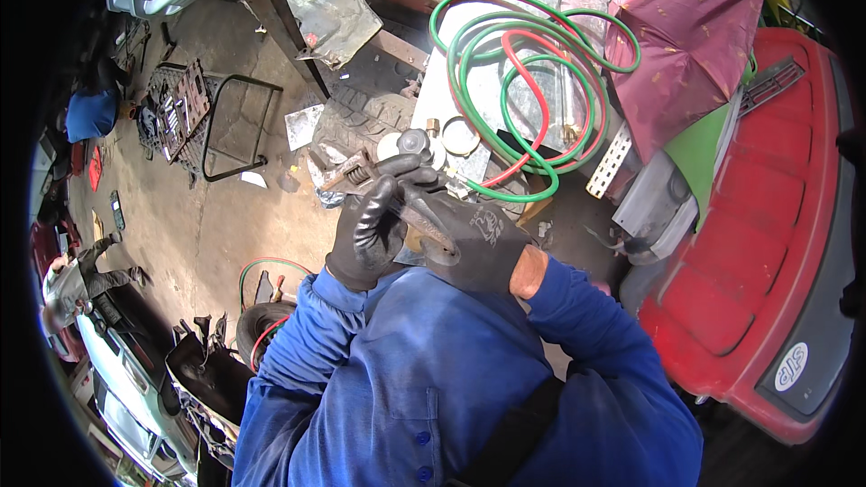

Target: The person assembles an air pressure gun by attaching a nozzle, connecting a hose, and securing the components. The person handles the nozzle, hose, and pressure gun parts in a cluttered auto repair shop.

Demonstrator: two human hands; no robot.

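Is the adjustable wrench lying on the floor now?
No, the adjustable wrench is held up in the left hand and right hand.

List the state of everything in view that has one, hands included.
Adjustable wrench: held in both hands, jaw opening unclear
Left hand: gloved, closed on wrench
Right hand: gloved, closed on wrench
Green and red hoses: loosely coiled
Maroon umbrella: canopy spread
Mesh-topped stand: loaded with tools

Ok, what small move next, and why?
Perhaps settle the adjustable wrench in the right hand, freeing the left hand to reach the worm screw: both gloved hands are on the tool, and the screw shows uncovered near its head.
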